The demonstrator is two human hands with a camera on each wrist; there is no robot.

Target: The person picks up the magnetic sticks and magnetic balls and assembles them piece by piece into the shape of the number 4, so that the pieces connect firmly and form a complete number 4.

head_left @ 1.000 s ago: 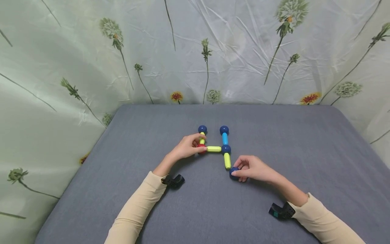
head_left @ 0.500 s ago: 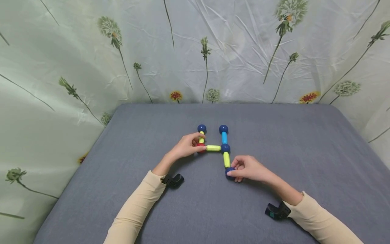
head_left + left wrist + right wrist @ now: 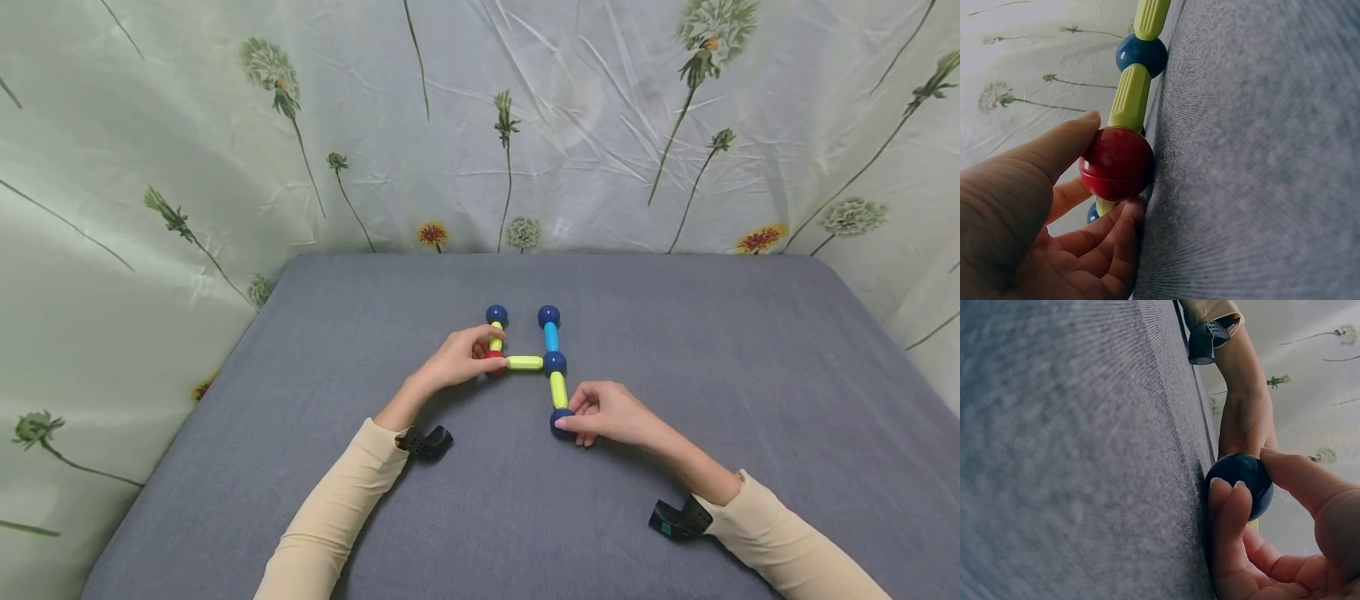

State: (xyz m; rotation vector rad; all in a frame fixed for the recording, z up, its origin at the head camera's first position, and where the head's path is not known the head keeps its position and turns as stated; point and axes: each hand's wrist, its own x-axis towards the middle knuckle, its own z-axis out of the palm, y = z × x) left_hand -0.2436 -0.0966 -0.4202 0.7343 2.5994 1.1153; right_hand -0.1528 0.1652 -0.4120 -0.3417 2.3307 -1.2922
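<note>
A figure of balls and ribbed rods lies on the grey cloth. My left hand [image 3: 459,358] holds the red ball [image 3: 1119,164] between thumb and fingers. From that ball one yellow-green rod [image 3: 525,362] runs right to a dark blue ball [image 3: 554,362], and another runs back to a blue ball [image 3: 497,314]. A light blue rod [image 3: 551,337] joins the middle blue ball to a far blue ball [image 3: 549,315]. Toward me extends a yellow-green rod [image 3: 558,390]. At its near end my right hand [image 3: 617,412] pinches a dark blue ball [image 3: 1241,481], which touches the rod.
The grey cloth-covered table [image 3: 337,317] spreads around the figure. Behind it and at the left hangs a pale curtain [image 3: 600,125] printed with dandelions. Black wrist mounts [image 3: 426,444] sit at both cuffs.
My right hand has moved left with the dark blue ball, bringing it from beside the near rod's end to touch that end. My left hand has stayed on the red ball.
</note>
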